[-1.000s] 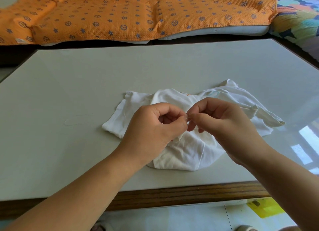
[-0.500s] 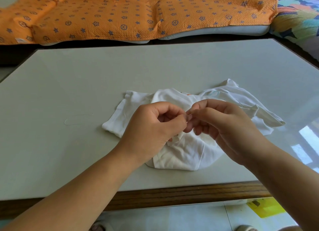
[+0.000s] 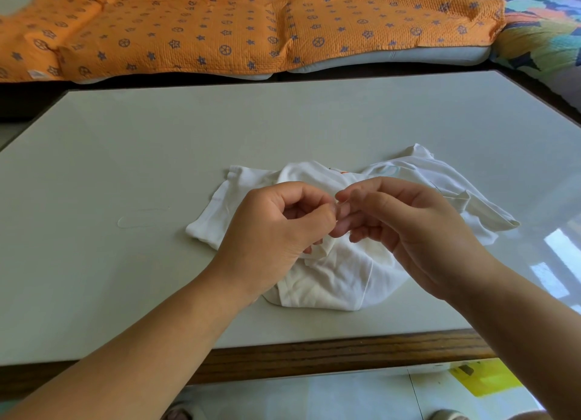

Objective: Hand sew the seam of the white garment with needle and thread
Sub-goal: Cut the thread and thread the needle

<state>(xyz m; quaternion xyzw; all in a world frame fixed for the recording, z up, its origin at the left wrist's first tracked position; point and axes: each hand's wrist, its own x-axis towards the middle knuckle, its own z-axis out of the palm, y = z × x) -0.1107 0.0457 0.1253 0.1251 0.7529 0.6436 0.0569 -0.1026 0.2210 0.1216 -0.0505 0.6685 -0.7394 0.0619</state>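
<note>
While both hands meet above the white garment [image 3: 330,281], the head view shows the left hand [image 3: 273,234] with its fingers curled, gripping a raised fold of the fabric directly beneath the meeting point. The right hand [image 3: 412,231] is positioned on the right side of the grip, its fingers [image 3: 349,199] bent and touching the left thumb tip. Whether they pinch a needle cannot be told (a small glint sits at the contact point, too small to identify). The garment lies crumpled on the grey table [image 3: 283,127], spreading below, behind and to both sides of the grip, with one hemmed edge extending far to the right. A pale loop of thread [image 3: 119,222] lies flat on the table well to the left of the grip, apart from the garment. Beyond the grip, past the far side of the table, lies an orange patterned blanket [image 3: 251,20]. Nearer than the grip, the wooden table edge [image 3: 314,356] runs across, with a yellow item [image 3: 481,378] on the floor below right.
</note>
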